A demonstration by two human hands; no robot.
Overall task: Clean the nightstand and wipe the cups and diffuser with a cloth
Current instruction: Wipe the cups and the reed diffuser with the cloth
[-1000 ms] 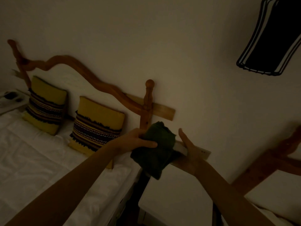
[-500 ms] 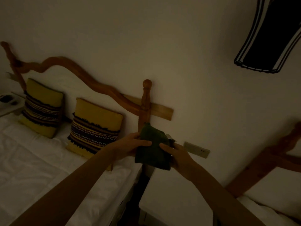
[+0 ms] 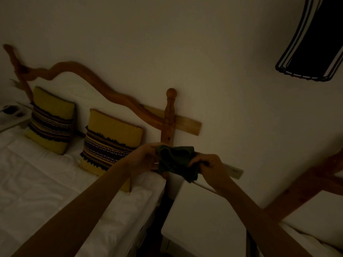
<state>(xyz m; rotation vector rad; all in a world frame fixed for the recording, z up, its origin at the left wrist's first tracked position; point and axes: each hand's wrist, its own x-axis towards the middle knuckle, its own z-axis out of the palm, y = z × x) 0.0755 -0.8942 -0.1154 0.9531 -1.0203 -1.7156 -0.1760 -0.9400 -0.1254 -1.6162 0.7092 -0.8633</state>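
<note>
Both hands grip the cloth above the nightstand

Left hand [image 3: 143,157] and right hand [image 3: 207,165] pinch the dark cloth [image 3: 176,162] over the back edge of the white nightstand [image 3: 204,219], whose top lies bare.

A dim bedroom: a white-sheeted bed [image 3: 55,182] with a carved wooden headboard [image 3: 111,95], two patterned cushions [image 3: 111,143] and a white nightstand [image 3: 204,219] alongside

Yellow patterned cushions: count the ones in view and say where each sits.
2. One cushion leans against the headboard at far left; the second cushion leans further right, beside the left hand. Its lower corner is hidden behind the forearm.
</note>
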